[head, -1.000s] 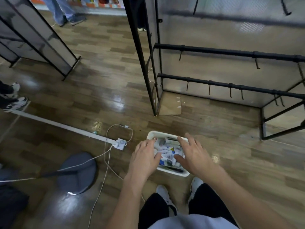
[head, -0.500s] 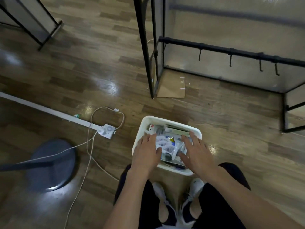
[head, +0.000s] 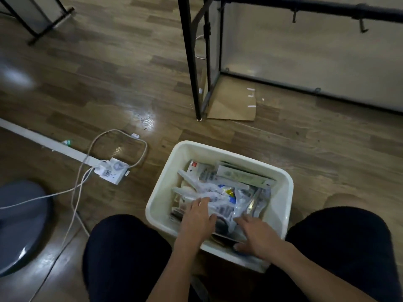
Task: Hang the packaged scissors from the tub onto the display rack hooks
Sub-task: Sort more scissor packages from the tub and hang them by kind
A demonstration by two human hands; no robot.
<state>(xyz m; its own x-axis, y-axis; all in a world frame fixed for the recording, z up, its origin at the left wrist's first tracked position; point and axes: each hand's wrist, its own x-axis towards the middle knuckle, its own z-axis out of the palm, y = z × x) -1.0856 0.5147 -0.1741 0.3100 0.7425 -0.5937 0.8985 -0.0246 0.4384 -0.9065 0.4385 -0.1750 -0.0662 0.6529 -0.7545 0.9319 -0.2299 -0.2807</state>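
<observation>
Both hands in tub (head: 281,186) | left hand (head: 197,216), right hand (head: 258,233) flat, fingers loose, grasping nothing | pinch one scissors pack (head: 246,205) by its hang-hole end

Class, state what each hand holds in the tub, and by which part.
Nothing is clearly held: left hand and right hand rest on the packages.

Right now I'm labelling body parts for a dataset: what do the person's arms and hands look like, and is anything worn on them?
Both forearms are bare, with no sleeve showing in view. The left hand and right hand have no gloves, and no rings, watch or wristband can be seen. Dark trousers cover the knees either side.
</observation>
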